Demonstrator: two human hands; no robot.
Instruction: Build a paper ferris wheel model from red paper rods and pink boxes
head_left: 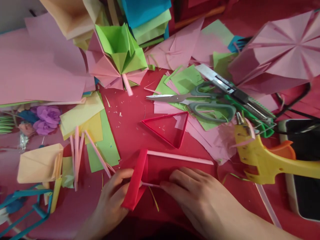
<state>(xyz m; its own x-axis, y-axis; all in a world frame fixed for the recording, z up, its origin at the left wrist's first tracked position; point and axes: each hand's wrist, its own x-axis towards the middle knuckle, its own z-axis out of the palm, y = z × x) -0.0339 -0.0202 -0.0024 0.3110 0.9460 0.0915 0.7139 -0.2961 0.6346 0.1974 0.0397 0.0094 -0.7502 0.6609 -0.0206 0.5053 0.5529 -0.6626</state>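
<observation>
My left hand [111,200] grips a red folded-paper frame [136,181] near the table's front edge; some of its fingers are hidden behind the red paper. A pale pink paper stick [180,157] extends rightward from the frame's far end. Lower down, a second thin pink stick [151,184] runs from the frame into the fingertips of my right hand [197,193], which are pinched on its end. Just beyond both hands, a red paper triangle [165,128] lies flat on the red table.
Grey-handled scissors [212,101], a box cutter [230,86] and a yellow glue gun [265,160] lie at right, near a phone [305,186]. Pink paper sticks [77,160] and a purple paper flower [47,118] are at left. A green and pink paper flower [120,53] stands behind.
</observation>
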